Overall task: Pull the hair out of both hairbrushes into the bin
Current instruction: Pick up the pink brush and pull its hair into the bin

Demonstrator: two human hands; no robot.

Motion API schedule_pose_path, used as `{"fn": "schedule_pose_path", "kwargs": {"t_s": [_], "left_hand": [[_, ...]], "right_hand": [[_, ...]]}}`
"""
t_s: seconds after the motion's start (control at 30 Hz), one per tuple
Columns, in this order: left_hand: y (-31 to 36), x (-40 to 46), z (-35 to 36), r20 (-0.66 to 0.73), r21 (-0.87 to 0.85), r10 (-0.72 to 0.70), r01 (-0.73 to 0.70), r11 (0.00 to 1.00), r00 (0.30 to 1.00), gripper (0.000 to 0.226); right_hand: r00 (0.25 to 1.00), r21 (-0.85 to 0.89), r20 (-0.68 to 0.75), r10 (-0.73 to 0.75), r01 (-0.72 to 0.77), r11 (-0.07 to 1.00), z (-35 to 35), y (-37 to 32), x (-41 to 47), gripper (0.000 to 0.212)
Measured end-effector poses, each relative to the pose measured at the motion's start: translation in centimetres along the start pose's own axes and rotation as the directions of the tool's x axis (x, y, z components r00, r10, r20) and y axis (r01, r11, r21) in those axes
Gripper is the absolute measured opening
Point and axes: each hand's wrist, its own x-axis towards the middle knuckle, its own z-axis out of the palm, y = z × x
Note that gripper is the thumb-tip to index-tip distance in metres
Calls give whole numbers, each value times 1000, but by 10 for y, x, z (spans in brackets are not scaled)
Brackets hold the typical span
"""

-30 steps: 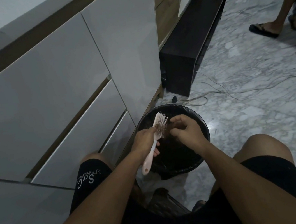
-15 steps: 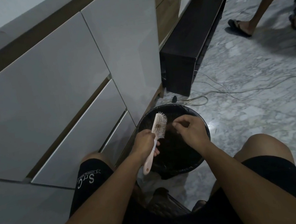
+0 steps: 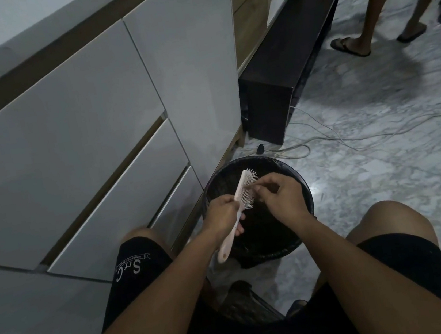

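Note:
A pale pink hairbrush [image 3: 241, 193] is held over a round black bin [image 3: 300, 184] lined with a dark bag, on the floor between my knees. My left hand [image 3: 222, 218] grips the brush around the neck of its handle, bristles facing right. My right hand [image 3: 280, 196] is at the bristles with fingertips pinched together against them; whether hair is between the fingers is too small to tell. Only one brush shows.
White drawer fronts [image 3: 86, 156] stand close on the left. A dark low cabinet [image 3: 291, 53] lies beyond the bin, with cables [image 3: 350, 135] trailing across the marble floor. Another person's legs in sandals [image 3: 352, 45] stand at the far right. A dark stool [image 3: 245, 303] sits under me.
My right hand had lifted off the brush over the bin and is now back at the bristles. The brush has tilted slightly. The other person has stepped to the left.

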Motion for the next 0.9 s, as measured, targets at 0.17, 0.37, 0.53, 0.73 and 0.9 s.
{"fn": "schedule_pose_path", "kwargs": {"t_s": [0.17, 0.37, 0.53, 0.73, 0.9], "left_hand": [[-1, 1, 0, -11, 21, 8, -8, 1000, 1000, 26], [-1, 0, 4, -11, 41, 29, -29, 999, 1000, 21], [-3, 2, 1, -9, 35, 10, -9, 999, 1000, 26], [-1, 4, 1, -35, 47, 17, -16, 999, 999, 25], [-4, 10, -2, -162, 143, 42, -18, 990, 986, 19]], "right_hand": [[999, 37, 35, -12, 11, 999, -1, -2, 0, 11], [995, -42, 82, -65, 69, 997, 3, -2, -3, 22], [995, -79, -90, 34, -41, 996, -3, 0, 0, 16], [965, -67, -222, 140, -158, 985, -5, 0, 2, 14], [969, -75, -196, 152, -170, 983, -3, 2, 3, 13]]}}
